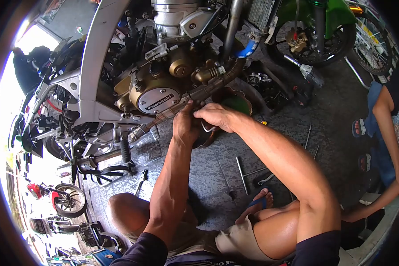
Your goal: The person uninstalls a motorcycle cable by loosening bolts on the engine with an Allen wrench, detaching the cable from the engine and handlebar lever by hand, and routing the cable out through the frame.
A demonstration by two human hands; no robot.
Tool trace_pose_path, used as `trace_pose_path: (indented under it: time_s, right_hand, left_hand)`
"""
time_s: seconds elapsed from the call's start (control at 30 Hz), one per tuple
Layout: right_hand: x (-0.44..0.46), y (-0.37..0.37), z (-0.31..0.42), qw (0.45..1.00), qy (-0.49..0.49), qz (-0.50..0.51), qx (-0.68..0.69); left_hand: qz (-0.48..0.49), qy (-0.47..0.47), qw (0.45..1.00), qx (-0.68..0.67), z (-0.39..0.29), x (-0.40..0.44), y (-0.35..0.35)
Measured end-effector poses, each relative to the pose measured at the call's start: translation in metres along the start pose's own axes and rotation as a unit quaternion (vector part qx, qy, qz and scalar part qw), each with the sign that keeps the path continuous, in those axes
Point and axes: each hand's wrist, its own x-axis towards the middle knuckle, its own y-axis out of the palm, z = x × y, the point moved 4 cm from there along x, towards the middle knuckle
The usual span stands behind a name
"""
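Both hands are together at the underside of a motorcycle engine, by the silver cover (160, 101) marked Kawasaki. My left hand (185, 123) reaches up beside the exhaust pipe (164, 116), its fingers closed at something small and dark. What it grips is hidden. Close against it, my right hand (217, 116) is closed around a bent metal rod (207, 129), which shows below the fingers. Behind my hands a round pan (249, 103) with a greenish inside sits on the floor, partly covered by my right hand and forearm.
Tools lie on the tiled floor, among them a T-handle wrench (241, 175) and a ratchet-like tool (142, 181). A green motorcycle's front wheel (314, 44) stands at upper right. Another person's arm (388, 119) is at the right edge. A red motorcycle (60, 199) stands at left.
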Motion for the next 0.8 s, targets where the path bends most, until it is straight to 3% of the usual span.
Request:
trace_pose_path:
  time_s: [0.1,0.23,0.33,0.4,0.43,0.53,0.63,0.7,0.8]
  right_hand:
    - [-0.003,0.000,0.001,0.997,0.006,-0.030,0.072]
    - [-0.016,-0.004,0.019,0.992,-0.099,-0.070,-0.040]
    - [-0.015,-0.006,0.013,0.996,-0.045,-0.047,-0.057]
    - [0.000,-0.003,-0.003,0.996,-0.007,0.005,0.090]
    - [0.004,-0.003,-0.006,0.996,-0.008,0.004,0.091]
    - [0.000,-0.001,-0.002,0.997,-0.051,-0.045,0.028]
    - [-0.009,-0.004,0.011,0.983,-0.134,-0.124,0.002]
    - [-0.006,-0.006,0.005,0.998,-0.034,-0.061,0.000]
    - [0.005,-0.005,0.000,0.989,-0.036,-0.088,0.111]
  left_hand:
    - [0.016,0.001,1.000,-0.021,0.002,0.007,-0.007]
    - [0.080,-0.020,0.996,-0.032,-0.001,0.021,-0.020]
    - [0.036,0.012,0.999,0.002,-0.001,0.014,-0.011]
    - [0.022,0.017,0.999,-0.016,0.000,0.005,-0.001]
    - [0.008,0.024,0.999,-0.034,-0.001,0.002,0.000]
    - [0.049,-0.006,0.998,-0.025,-0.001,0.005,0.000]
    - [0.019,0.008,1.000,-0.001,-0.004,0.018,-0.012]
    - [0.011,0.005,1.000,-0.009,0.000,0.018,-0.010]
    - [0.007,0.001,1.000,-0.019,-0.001,0.012,-0.003]
